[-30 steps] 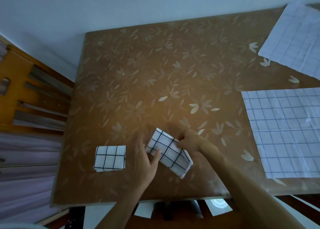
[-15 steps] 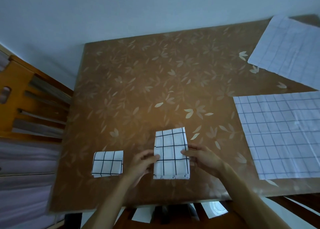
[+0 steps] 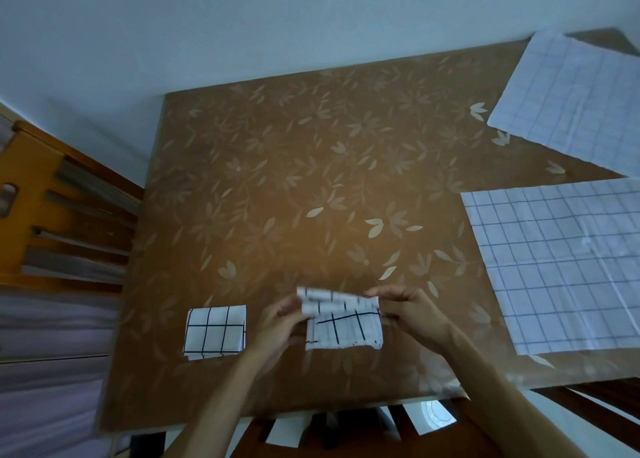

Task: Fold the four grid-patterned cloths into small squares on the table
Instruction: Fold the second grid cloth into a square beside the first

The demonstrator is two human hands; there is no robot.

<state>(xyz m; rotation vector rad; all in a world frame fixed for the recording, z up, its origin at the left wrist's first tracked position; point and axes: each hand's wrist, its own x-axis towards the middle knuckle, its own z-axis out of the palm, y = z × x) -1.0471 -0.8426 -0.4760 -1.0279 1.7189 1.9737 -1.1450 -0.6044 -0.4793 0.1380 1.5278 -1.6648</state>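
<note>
Four grid-patterned cloths show in my head view, but only two show whole. Both unfolded ones run off the right edge of the frame. The near spread cloth lies flat, and the far spread cloth sits at the back corner with fainter lines. How far either reaches I cannot tell.

One half-folded cloth sits between my hands near the front edge of the floral table. Its lower part rests flat, while its far edge is raised and smeared by blur, so I cannot count the layers there. My left hand curls its fingers around the left end of that raised edge. My right hand pinches the right end between thumb and fingers. My fingertips are too blurred to make out singly.

One folded square lies just left of my left hand, apart from it.

One wooden chair stands off the table's left side, cut off by the frame.
</note>
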